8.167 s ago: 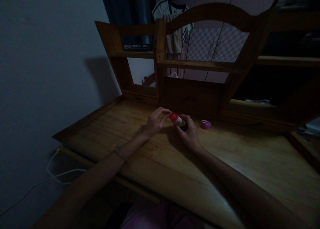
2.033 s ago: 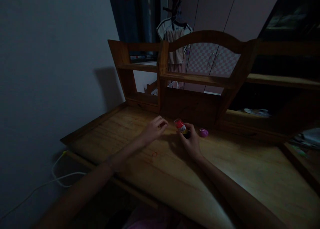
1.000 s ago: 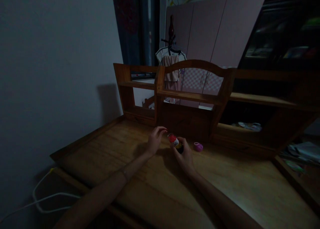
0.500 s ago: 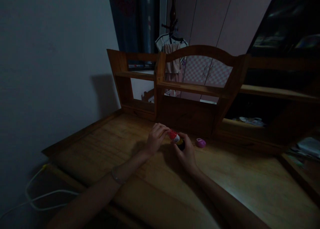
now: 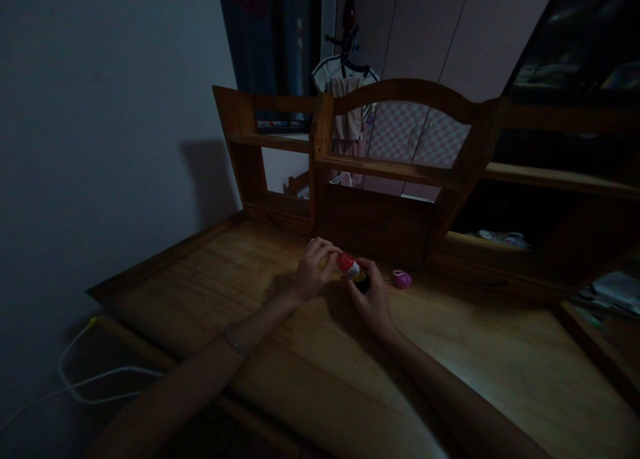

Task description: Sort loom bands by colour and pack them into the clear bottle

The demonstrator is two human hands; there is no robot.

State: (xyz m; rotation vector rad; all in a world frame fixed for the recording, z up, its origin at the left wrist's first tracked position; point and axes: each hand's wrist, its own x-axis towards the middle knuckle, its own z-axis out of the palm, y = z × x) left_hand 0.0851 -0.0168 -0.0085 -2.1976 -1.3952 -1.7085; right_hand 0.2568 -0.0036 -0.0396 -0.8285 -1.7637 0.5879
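Note:
A small dark bottle (image 5: 361, 280) with a red top (image 5: 345, 261) and a pale and yellow label is tilted to the left above the desk. My right hand (image 5: 373, 300) wraps round its lower body and hides part of it. At the red top, the fingertips of my left hand (image 5: 314, 270) are drawn together in a pinch on its edge. A small purple object with a loop (image 5: 401, 279) lies on the desk just right of my right hand.
The wooden desk (image 5: 200, 285) carries a shelf unit (image 5: 400, 172) along its back. A wall (image 5: 110, 145) bounds the left side. A white cable (image 5: 80, 385) hangs beside the desk's left front edge. Clothes (image 5: 346, 105) hang behind the shelves.
The view has tipped slightly down. Both hands stay at the bottle; my left thumb and fingers have shifted a little at the red top.

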